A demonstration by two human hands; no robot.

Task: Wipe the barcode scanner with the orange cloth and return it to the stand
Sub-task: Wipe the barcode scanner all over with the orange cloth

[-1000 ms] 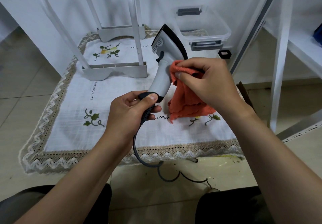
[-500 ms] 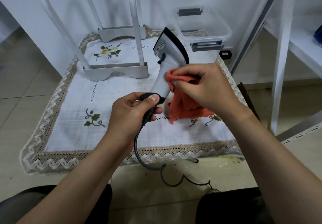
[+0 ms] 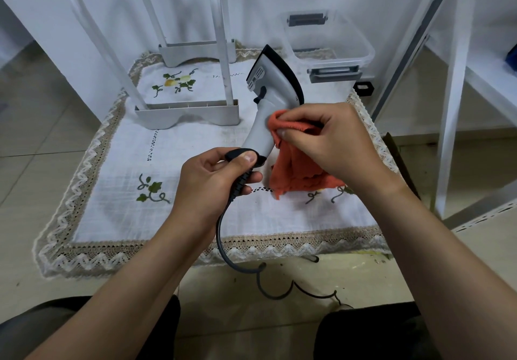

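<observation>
Both hands work above the embroidered tablecloth (image 3: pixel 112 169). The left hand (image 3: pixel 212 180) curls round the black butt of the barcode scanner (image 3: pixel 271 94), holding it upright over the tablecloth's middle. The right hand (image 3: pixel 327 141) pinches the orange cloth (image 3: pixel 296 175) against the scanner's grey handle, and the cloth's loose end hangs down toward the tablecloth.

Scanner (image 3: pixel 275 94) butt inside left hand (image 3: pixel 207 183); label (image 3: pixel 258 75) illegible.

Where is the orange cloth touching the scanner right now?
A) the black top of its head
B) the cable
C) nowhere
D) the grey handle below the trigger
D: the right hand presses the orange cloth against the grey handle of the scanner, just below the trigger.
</observation>
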